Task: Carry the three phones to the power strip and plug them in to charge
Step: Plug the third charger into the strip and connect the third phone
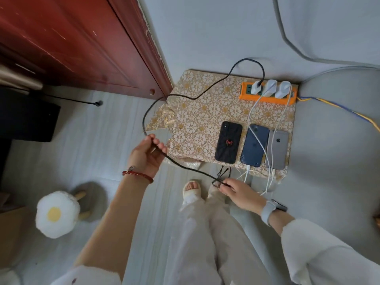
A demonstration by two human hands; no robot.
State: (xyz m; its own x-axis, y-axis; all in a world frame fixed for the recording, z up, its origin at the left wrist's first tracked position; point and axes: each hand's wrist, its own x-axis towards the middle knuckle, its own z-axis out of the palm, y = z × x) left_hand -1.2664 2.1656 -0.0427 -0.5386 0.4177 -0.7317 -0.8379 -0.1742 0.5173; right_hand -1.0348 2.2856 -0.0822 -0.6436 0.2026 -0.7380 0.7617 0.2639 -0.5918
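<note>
Left of centre in the frame, the left hand (147, 154) is raised palm-up, fingers curled, with the black cable (213, 90) pinched between thumb and fingertips. A red bracelet (137, 175) circles its wrist. Lower centre-right, the right hand (239, 192) is turned palm-down, fingers closed on the tangled free end of the same cable; the plug tip is hidden in the grip. A grey watch (268, 211) sits on that wrist.

From the left hand the cable loops up and right to the left-most of three white chargers (257, 87) in the orange power strip (267, 97), upper right of centre.

The strip lies on a floral-covered bench (197, 116). Three phones lie face-down, side by side along its near edge: the black phone (228, 141) on the left, apart from the others; the blue phone (254, 145) in the middle; the grey phone (277, 149) on the right, touching the blue one. White cables (251, 108) run from the other two chargers over the blue and grey phones to their near ends. The connectors at the bench edge are small and partly blurred; seating cannot be confirmed. No cable reaches the black phone.

Below the bench, white cable slack hangs partly behind the right hand. A foot in a pale slipper (192, 191) shows at bottom centre.
</note>
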